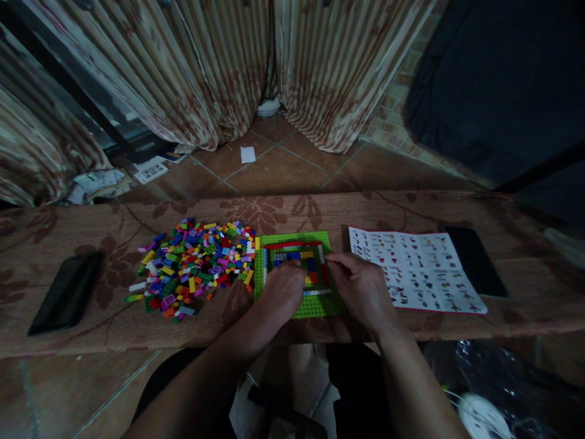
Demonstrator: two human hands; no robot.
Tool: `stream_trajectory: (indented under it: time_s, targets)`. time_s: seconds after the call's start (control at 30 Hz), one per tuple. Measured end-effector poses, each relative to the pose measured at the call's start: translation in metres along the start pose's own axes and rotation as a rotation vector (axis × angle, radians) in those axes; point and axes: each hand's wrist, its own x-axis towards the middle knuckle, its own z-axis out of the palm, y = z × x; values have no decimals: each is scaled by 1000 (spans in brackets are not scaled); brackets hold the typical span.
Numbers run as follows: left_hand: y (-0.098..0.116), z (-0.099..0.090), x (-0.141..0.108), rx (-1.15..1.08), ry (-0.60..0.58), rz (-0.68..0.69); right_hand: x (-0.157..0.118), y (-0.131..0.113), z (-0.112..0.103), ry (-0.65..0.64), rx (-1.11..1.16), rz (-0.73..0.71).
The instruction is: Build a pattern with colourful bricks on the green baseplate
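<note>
A green studded baseplate lies on the cloth-covered bench. On it, toy bricks form a rectangular outline, with a red row along the far side and red and white bricks on the right. Inside the outline are blue, yellow and orange bricks. My left hand is closed over the plate's left and middle part, fingertips down among the inner bricks and hiding some. At the plate's right edge, my right hand has thumb and fingers pinched together. What either hand holds, if anything, is hidden.
A loose heap of multicoloured bricks spreads left of the plate. Farther left lies a dark flat device. A printed instruction sheet lies to the right, partly over another dark flat object. Striped curtains hang beyond the bench.
</note>
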Motion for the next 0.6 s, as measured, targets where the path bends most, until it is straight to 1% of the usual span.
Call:
stream_trajectory:
  time_s: [0.13,0.23,0.37,0.6]
  targets:
    - [2,-3,-4,54,-5,-16,1,1,4,7,14,-6]
    - [5,-7,-7,79,-7,-2,2,-1,6,-10,25,-9]
    - [7,-12,-10,119,0,-21,4,-6,7,-26,22,-5]
    - [8,-12,-12,159,24,13,5,-8,9,-32,36,19]
